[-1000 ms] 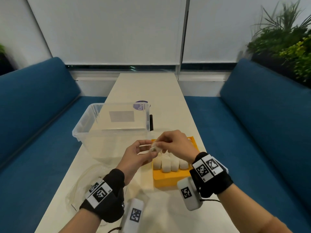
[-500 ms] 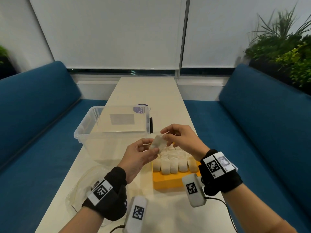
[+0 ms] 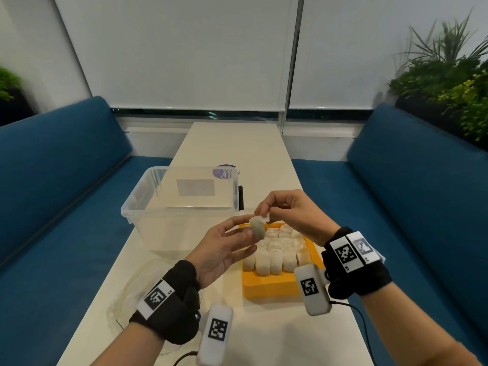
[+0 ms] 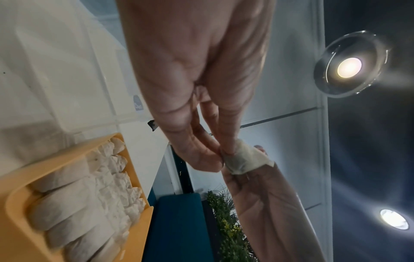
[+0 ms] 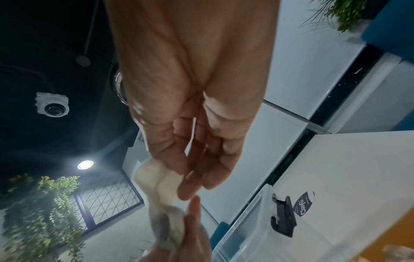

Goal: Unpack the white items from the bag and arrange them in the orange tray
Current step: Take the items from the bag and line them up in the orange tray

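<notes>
Both hands [image 3: 290,215] pinching white item [image 3: 257,228]

Matt orange plastic tray [image 3: 272,287] at lower centre holds crinkled, papery white wrapped pieces [image 3: 274,257]. Centre left, a glossy clear plastic tub [image 3: 148,199] on a smooth cream table [image 3: 237,143].

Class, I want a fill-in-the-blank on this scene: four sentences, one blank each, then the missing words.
1. The white items stand in rows in a tray coloured ____.
2. The left hand and right hand both hold one white ____ above the table.
3. The clear tub stands to the ____ of the tray in the head view.
4. The benches beside the table are coloured ____.

Missing words: orange; item; left; blue
</notes>
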Demonstrator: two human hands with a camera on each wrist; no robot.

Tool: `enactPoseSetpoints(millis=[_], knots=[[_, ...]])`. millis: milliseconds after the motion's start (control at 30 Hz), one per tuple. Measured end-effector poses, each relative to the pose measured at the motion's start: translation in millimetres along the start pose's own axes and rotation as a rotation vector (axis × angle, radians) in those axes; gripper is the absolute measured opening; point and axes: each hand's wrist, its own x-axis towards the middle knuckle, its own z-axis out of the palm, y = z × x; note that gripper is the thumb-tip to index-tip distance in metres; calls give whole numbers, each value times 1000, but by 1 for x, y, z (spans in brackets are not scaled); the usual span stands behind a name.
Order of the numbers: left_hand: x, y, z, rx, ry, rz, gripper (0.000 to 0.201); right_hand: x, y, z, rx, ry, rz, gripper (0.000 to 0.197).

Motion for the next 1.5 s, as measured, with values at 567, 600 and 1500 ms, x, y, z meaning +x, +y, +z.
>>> enactPoseSetpoints(millis=[567,600,1500], knots=[[6,-13,-14,254,226,159,15,15,14,-1,-346,64,-27,12],[6,-14,-15,252,232,140,16,16,15,0,-374,62,-27,12],[-52,-26,-94,255,559,8,18,78,121,70,-973,-360,351,20]])
